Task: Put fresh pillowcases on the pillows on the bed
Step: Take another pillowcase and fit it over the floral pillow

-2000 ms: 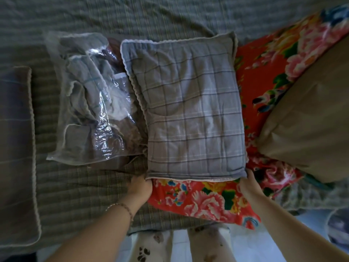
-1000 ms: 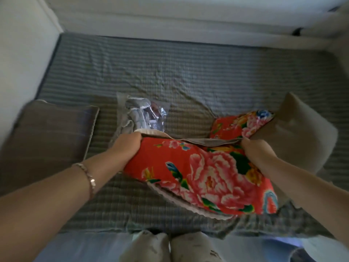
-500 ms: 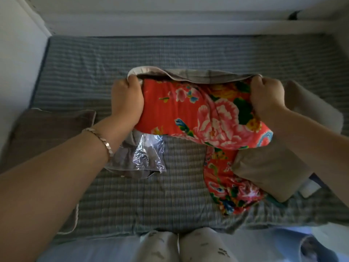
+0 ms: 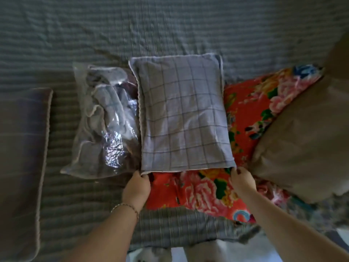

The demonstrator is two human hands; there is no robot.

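Left hand (image 4: 138, 184) and right hand (image 4: 242, 180) each pinch a hem corner of the plaid pillowcase (image 4: 181, 114). The case lies just beyond the grip, and the red floral pillow (image 4: 196, 191) protrudes between the hands. Judgement: draw both corners evenly wristward, mouth held wide, to avoid bunching.

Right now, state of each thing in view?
plaid pillowcase, pulled over the floral pillow, near end open
floral pillow, near end sticking out uncovered
left hand, grips pillowcase's near left corner
right hand, grips its near right corner
plastic bag, lying flat, fabric inside
tan pillow, uncased, at right
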